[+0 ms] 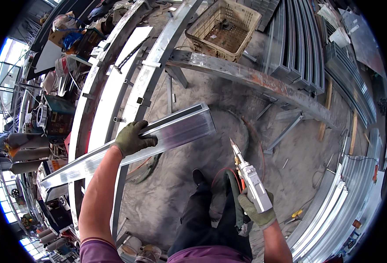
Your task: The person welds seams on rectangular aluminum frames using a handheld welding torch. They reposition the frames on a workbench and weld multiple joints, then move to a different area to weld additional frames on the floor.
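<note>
My left hand (pixel 135 138), in an olive-green work glove, is closed over the upper edge of a long silvery metal channel (pixel 182 129). The channel slants across the pale steel frame on the left, its open end up toward the middle of the view. A white handheld welding gun (pixel 254 184) is in my right hand (pixel 258 209), gloved alike. Its pointed metal nozzle aims up and left, apart from the channel's end. From the gun a dark sleeved hose (pixel 233 193) and an orange line hang down beside my leg.
A steel beam (pixel 246 72) crosses ahead, with a dirty cream plastic crate (pixel 228 51) behind it. Stacked metal profiles (pixel 296 44) lie far right; long pale strips (pixel 322 210) lie near right. Hoses curl over the grey floor. Machines and gas cylinders (pixel 27 153) crowd the left.
</note>
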Action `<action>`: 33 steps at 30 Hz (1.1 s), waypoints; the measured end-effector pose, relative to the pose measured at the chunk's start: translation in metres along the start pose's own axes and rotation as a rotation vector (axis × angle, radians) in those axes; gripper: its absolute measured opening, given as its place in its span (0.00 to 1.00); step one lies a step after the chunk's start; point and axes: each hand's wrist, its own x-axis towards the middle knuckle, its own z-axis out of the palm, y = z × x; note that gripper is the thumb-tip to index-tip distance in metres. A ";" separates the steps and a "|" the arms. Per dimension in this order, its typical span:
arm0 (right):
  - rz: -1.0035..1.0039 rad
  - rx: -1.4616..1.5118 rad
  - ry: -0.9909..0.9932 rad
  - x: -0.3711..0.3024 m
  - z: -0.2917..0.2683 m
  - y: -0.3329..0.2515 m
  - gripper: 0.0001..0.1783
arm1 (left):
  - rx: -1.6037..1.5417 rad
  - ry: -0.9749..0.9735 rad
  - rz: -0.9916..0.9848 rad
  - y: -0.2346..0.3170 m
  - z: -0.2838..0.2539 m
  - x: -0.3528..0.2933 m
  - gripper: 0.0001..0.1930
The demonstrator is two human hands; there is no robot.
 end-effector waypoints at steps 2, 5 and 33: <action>-0.036 -0.003 0.011 0.005 0.002 -0.004 0.10 | 0.082 0.200 0.113 -0.003 0.015 -0.009 0.47; -0.057 -0.012 0.025 0.013 0.006 -0.008 0.10 | 0.181 0.559 0.272 -0.002 0.052 -0.027 0.33; -0.145 -0.131 -0.065 0.079 0.007 -0.035 0.09 | 0.095 0.415 -0.222 0.006 0.082 0.011 0.37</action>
